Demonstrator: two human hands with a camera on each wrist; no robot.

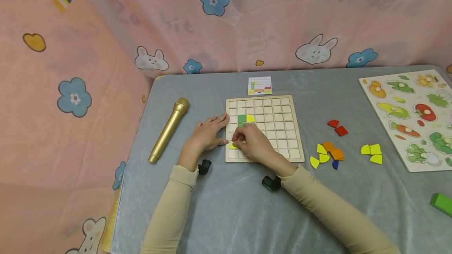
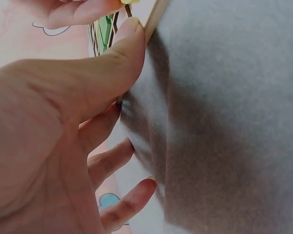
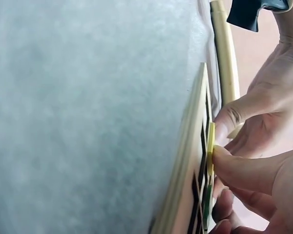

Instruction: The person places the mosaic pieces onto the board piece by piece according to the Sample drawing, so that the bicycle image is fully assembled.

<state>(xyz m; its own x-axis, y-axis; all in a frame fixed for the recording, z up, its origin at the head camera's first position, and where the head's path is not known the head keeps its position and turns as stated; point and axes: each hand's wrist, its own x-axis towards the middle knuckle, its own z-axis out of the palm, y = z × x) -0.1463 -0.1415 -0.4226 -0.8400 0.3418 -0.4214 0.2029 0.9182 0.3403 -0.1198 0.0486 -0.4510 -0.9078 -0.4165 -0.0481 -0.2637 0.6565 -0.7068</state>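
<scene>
A wooden grid board [image 1: 282,128] lies on the table, with a green square tile [image 1: 241,118] and a yellow tile with a curved edge [image 1: 250,118] side by side in its cells. Another green tile shows partly below them, half covered by my right hand. My right hand [image 1: 252,142] is over the board's lower left, fingers curled, thumb against a yellow tile [image 3: 211,146] at the grid surface. My left hand [image 1: 206,133] rests along the board's left edge, fingers spread, with its thumb [image 2: 132,44] at the rim near that yellow tile.
A small pattern card [image 1: 259,86] lies behind the board. A gold microphone [image 1: 169,130] is at left. To the right are red [image 1: 341,130], orange [image 1: 337,154], yellow [image 1: 376,149] and blue [image 1: 335,164] pieces, a vegetable puzzle board [image 1: 406,101] and a green block [image 1: 441,204].
</scene>
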